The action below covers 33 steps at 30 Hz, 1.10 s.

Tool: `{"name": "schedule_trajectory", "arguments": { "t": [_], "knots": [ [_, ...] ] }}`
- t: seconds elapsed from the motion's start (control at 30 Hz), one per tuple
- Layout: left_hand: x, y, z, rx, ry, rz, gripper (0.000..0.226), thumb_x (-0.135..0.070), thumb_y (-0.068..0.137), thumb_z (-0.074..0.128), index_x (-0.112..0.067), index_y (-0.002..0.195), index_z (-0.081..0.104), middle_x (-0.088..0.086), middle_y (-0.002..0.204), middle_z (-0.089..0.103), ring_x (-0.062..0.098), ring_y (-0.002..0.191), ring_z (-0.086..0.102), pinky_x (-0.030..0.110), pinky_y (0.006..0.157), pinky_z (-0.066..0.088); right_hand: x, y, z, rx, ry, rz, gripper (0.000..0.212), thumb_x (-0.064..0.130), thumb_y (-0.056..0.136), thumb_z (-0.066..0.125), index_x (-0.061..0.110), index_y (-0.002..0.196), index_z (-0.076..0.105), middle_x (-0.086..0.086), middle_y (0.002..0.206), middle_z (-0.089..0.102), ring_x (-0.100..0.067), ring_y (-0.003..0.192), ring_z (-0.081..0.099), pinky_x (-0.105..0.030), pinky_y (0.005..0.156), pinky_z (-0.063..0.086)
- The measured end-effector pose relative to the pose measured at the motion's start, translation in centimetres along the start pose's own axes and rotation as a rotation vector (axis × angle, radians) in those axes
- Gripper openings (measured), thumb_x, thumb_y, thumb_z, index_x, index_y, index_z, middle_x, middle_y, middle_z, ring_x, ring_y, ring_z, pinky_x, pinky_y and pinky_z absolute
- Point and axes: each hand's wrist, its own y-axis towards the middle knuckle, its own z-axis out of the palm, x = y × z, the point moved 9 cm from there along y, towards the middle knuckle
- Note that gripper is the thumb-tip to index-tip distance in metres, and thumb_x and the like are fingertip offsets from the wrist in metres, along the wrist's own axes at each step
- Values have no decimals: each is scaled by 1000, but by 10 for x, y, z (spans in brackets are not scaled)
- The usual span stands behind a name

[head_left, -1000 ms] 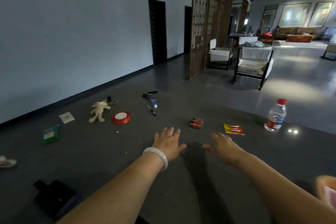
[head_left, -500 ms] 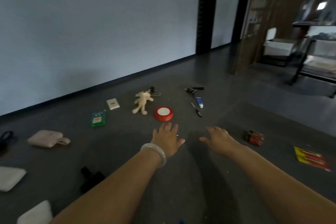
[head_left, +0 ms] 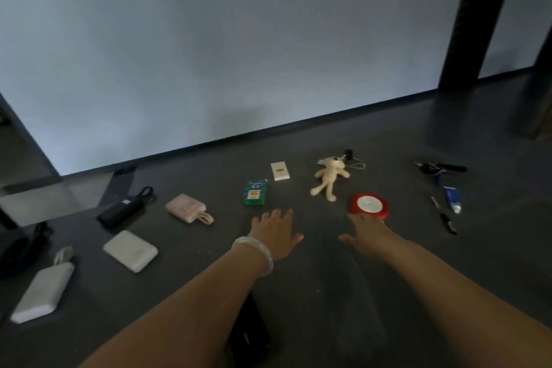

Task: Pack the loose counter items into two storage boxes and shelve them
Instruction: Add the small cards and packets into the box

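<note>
My right hand (head_left: 366, 231) was out flat over the dark desk (head_left: 328, 278), fingers spread, holding nothing, and the red ribbon spool (head_left: 369, 205) lay dead ahead of it, just beyond the fingertips, close enough that I couldn't tell whether they touched its near edge. My left hand (head_left: 276, 233) was spread too, empty, and the green packet (head_left: 254, 192) sat just past it, long axis running away from me. Right was clearly nearer the spool; left nearer the packet. The plush toy (head_left: 328, 178) lay farther back between the two hands. No storage box was in view, so I judged nothing packed yet.
</note>
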Motion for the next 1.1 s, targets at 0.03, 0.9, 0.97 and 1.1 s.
{"name": "schedule_trajectory", "arguments": {
  "t": [0.03, 0.9, 0.97, 1.1],
  "knots": [
    [14, 5, -1, -1, 16, -14, 70, -54, 99, 38, -19, 155, 15, 10, 156, 27, 34, 140, 30, 51, 112, 26, 12, 9, -1, 11, -19, -10, 73, 50, 94, 50, 16, 152, 23, -9, 156, 26, -30, 141, 28, -41, 114, 28],
    [165, 224, 78, -32, -94, -278, 91, -76, 88, 28, -26, 155, -9, 20, 161, -8, 41, 147, 6, 59, 117, 14, 129, 331, 14, -140, -4, 32, 88, 63, 90, 44, 14, 153, 8, -17, 150, 28, -35, 136, 30, -45, 107, 33],
    [164, 225, 84, -86, -127, -287, 84, -72, 92, 25, -27, 154, -10, 19, 161, -8, 40, 147, 5, 59, 117, 12, 134, 346, 18, -165, -31, 42, 89, 68, 88, 42, 14, 152, 10, -18, 146, 32, -35, 133, 33, -45, 106, 33],
    [166, 223, 87, -145, -149, -285, 77, -67, 95, 24, -28, 154, -7, 19, 161, -7, 38, 148, 5, 58, 118, 9, 143, 362, 32, -234, -167, 39, 78, 69, 88, 40, 21, 148, 23, -15, 139, 41, -33, 126, 37, -43, 102, 32]
  ]
}}
